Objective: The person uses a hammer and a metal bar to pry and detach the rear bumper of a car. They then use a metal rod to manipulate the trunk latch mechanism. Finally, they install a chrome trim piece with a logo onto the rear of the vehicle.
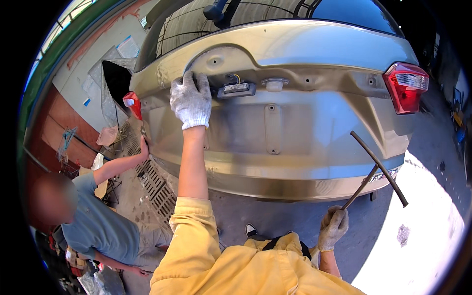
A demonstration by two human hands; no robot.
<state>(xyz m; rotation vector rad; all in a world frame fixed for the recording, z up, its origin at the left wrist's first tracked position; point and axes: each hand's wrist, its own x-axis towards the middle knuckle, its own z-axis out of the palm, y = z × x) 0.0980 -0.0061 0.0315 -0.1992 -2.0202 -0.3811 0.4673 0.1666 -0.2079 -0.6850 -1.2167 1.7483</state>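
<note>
The relation that counts is the gap between the two hands, measured here from the black rectangular plastic fitting (237, 90) with a yellow wire (238, 78), set in the gold-beige painted metal tailgate (314, 118). The left hand (191, 100), in a grey-white knit glove, is just left of that fitting and clearly the nearer hand – its fingers extended and slightly parted, their tips at the tailgate's curved recess, with nothing visible in the grasp. How hard they press cannot be told.

The dark, slender T-shaped hammer (377, 166) lies well apart from the left hand, below and to the right of the fitting. The right hand (333, 229), gloved in the same grey-white, is lower still on that side, its fingers closed round the handle's bottom end. From there the handle slants up and away to the right; the long head crosses it, its upper end leaning back toward the fitting's side, its lower end pointing down and right – so neither end seems aimed squarely at the fitting. The hammer overlaps the tailgate in view, but appears held in front of it.
</note>
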